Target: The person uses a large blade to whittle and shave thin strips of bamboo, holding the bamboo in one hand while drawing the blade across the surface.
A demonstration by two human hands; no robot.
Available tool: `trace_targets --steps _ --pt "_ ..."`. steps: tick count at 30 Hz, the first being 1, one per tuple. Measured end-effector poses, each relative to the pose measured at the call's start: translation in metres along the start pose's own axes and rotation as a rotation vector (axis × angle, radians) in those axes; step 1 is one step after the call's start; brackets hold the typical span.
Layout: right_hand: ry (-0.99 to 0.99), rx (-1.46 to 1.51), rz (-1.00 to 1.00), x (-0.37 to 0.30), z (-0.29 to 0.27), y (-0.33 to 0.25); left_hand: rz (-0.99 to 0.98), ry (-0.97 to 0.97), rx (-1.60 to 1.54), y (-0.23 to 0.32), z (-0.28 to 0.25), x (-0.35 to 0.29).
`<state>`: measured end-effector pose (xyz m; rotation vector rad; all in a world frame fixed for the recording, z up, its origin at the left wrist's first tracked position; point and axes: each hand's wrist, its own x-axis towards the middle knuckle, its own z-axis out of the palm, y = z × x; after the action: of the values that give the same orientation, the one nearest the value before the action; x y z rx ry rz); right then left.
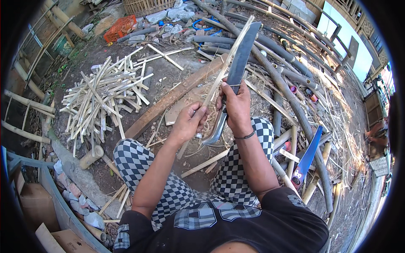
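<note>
My left hand (188, 121) is closed around a long, pale bamboo strip (216, 87) that slants up and away to the right. My right hand (237, 105) grips a machete (244, 54) near the base of its broad, dark blade, which points away from me. The machete's curved lower end shows beneath that hand. Strip and blade run side by side, the strip just left of the blade; my right fingers are close to the strip, and whether they touch it I cannot tell. Past my hands lies a reddish-brown wooden beam (154, 111) on the ground.
A heap of split bamboo strips (103, 95) lies at the left. To the right are long bamboo poles (291, 97) and a blue-bladed handsaw (310, 152). An orange crate (120, 28) and rubble stand at the back. Cardboard boxes (38, 200) sit at lower left.
</note>
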<state>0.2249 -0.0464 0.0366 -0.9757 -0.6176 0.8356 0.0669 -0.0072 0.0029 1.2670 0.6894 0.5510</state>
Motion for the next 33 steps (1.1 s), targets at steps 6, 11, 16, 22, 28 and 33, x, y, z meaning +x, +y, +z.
trace_targets --steps 6,11,16,22,28,33 --pt "0.075 0.024 -0.053 0.007 0.0 0.004 0.059 0.056 -0.021 -0.023 0.006 0.023" --pt "0.1 0.023 -0.057 0.006 0.002 0.008 0.039 0.128 -0.016 -0.024 -0.005 0.039" --pt "0.019 -0.025 -0.053 -0.001 0.012 0.013 0.025 0.141 -0.248 -0.019 -0.022 0.038" --pt "0.024 -0.045 -0.011 0.003 0.003 0.01 0.028 0.114 -0.447 -0.01 -0.041 0.033" --pt "0.124 0.007 -0.271 0.012 -0.014 -0.019 -0.029 0.467 -0.293 -0.028 -0.082 0.042" --pt "0.217 -0.173 -0.282 0.022 -0.034 -0.023 0.022 0.316 -0.224 -0.02 -0.077 0.027"
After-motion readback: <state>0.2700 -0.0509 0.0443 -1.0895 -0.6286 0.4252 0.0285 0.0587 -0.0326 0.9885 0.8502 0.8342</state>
